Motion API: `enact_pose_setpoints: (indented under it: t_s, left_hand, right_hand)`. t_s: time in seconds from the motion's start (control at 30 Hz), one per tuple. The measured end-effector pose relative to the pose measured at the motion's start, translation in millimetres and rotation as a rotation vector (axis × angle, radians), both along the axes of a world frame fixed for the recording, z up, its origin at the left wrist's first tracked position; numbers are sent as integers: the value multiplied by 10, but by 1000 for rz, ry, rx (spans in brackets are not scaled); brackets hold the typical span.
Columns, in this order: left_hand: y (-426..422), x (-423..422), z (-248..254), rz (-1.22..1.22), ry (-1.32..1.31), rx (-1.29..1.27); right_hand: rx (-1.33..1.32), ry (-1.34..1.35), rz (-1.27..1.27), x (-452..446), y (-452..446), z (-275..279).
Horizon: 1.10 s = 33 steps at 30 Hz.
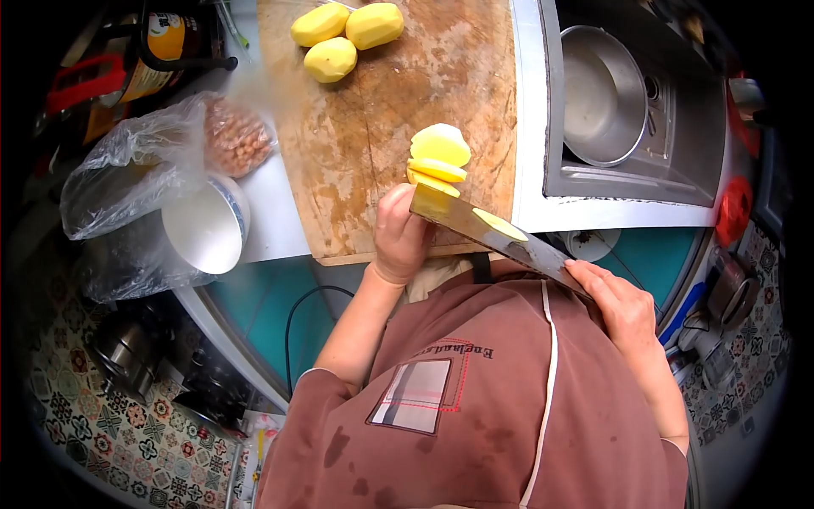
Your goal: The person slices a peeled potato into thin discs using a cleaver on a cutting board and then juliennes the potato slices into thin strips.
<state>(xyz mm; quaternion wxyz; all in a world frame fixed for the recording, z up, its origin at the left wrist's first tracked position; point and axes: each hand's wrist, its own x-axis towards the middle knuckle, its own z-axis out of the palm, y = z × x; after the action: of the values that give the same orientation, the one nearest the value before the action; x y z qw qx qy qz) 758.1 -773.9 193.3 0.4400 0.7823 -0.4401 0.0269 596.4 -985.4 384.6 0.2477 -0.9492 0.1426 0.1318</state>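
Observation:
My right hand (619, 305) is wrapped round the handle end of a wide-bladed kitchen knife (530, 253); the handle itself is mostly hidden. A pale yellow potato slice (498, 225) clings to the blade. At the board's near edge my left hand (400, 233) has its fingers curled beside the blade's tip, on the potato being cut, which the blade and fingers mostly hide. Just beyond the tip, several cut potato slices (441, 146) lean on one another. Three whole peeled potatoes (331, 59) sit together at the far left of the wooden cutting board (381, 127).
Right of the board is a sink (678, 178) with a metal basin (598, 102) inside. On the left stand a white bowl (206, 225), a bag of reddish-brown nuts or beans (237, 136) and a clear plastic bag (136, 178). A black cable (292, 327) hangs below the counter.

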Motion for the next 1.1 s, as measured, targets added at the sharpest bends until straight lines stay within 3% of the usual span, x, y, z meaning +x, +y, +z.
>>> enact_pose_setpoints:
  t_s: [0.23,0.53,0.83,1.1]
  left_hand:
    - [2,-12,-5,8,14,-3]
    - [-48,11,35,22,-23,-5]
    - [0,-15,-14,-3,119,-28]
    - [-14,14,36,3,15,0]
  right_hand:
    - [43,-34,-17,101,27,-112]
    - [114,-107,31,398,175,-807]
    - [32,-24,20,59,25,-88]
    - [41,-11,-14,39,20,-47]
